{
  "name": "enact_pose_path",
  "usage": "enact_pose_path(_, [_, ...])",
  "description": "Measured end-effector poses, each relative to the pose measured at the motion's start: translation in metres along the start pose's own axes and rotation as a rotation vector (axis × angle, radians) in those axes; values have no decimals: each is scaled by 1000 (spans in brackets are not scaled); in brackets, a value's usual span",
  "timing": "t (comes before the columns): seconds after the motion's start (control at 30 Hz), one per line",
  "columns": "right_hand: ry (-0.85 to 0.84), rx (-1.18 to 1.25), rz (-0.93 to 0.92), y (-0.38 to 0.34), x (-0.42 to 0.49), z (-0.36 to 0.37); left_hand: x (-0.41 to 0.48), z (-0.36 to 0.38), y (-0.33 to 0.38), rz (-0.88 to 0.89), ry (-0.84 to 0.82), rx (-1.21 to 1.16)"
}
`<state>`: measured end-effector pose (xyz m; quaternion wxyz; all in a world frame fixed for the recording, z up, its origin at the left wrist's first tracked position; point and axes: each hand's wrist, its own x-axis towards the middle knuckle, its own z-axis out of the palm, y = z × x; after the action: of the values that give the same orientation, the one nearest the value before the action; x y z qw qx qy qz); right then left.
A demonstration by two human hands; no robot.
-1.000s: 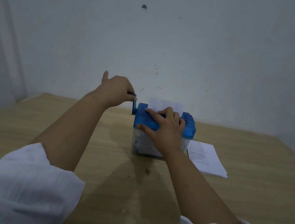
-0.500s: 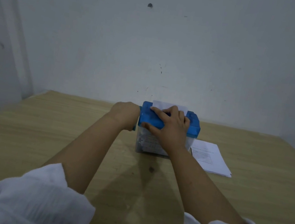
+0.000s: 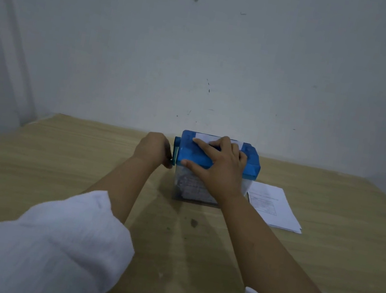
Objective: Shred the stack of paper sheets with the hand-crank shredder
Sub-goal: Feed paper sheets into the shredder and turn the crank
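Fingers [image 3: 202,145] of my right hand [image 3: 221,171] lie spread and flat on the blue shredder [image 3: 251,166]. I think they press it down so it won't slide. My left hand [image 3: 152,148] has its fingers curled tight round the crank [image 3: 175,152] at the side, ready to turn it. One sheet [image 3: 205,137] stands in the slot on top, and only a little strip shows. More paper [image 3: 275,211] waits just beside the shredder on the surface [image 3: 56,162], easy to grab.

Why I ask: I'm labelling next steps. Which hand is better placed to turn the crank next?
Left. The left hand grips the crank beside the shredder; the right hand lies spread on its blue lid, next to the sheet in the slot.
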<state>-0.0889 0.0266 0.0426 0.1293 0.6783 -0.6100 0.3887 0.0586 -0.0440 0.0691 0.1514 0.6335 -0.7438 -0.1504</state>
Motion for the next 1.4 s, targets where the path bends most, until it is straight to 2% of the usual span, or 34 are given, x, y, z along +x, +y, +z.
enact_pose_path(0.13, [0,-12,-4,0,-2,0,-4,9,-1,-49,85,-158])
enact_pose_path(0.23, [10,-7,-7,0,-2,0,-6,15,4,-120,68,-331])
enact_pose_path(0.43, [37,-16,-9,0,-3,1,-23,17,26,-520,-143,-1252])
enact_pose_path(0.57, [17,-5,-6,0,-3,0,-30,6,38,-544,-141,-1558])
enact_pose_path(0.67, [-31,-19,-2,1,-4,-3,-24,-6,41,-506,-239,-1539])
enact_pose_path(0.77, [-30,-14,-3,0,-3,-3,-15,-12,46,-498,-280,-1268])
enact_pose_path(0.83, [-6,-6,2,0,-3,-2,-10,-11,48,-503,-288,-1219])
enact_pose_path(1.07, [61,9,-14,1,-3,4,-4,-7,42,-362,-197,-1335])
enact_pose_path(1.27, [86,9,-14,1,-3,5,4,1,39,-315,-79,-1383])
enact_pose_path(1.4, [72,9,-5,1,-3,5,6,6,38,-323,-86,-1476])
